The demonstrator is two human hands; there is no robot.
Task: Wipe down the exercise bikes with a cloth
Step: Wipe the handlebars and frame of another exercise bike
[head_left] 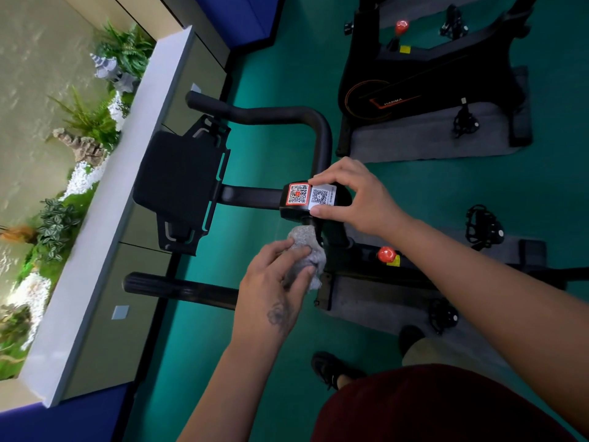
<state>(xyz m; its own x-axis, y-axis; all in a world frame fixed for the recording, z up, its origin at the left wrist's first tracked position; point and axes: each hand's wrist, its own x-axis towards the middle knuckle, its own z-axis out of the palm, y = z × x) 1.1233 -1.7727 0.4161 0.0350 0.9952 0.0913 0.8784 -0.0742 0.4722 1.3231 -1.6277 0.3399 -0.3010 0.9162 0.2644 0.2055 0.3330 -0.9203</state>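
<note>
Left hand (274, 275): grips grey cloth (306, 250) against bike post. Right hand (353, 199): pinches handlebar block (314, 199) above. Advice: hold block steady, rub cloth round post.

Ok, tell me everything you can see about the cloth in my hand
The cloth is a small grey rag, nubby and soft-looking, crumpled into a loose wad, not spread flat. The left hand grips it from below, fingers curled over its near side, and holds it against the black stem just under the bike's handlebar block with the two QR stickers, which the right hand holds. Part of the cloth is hidden by the fingers.
</note>
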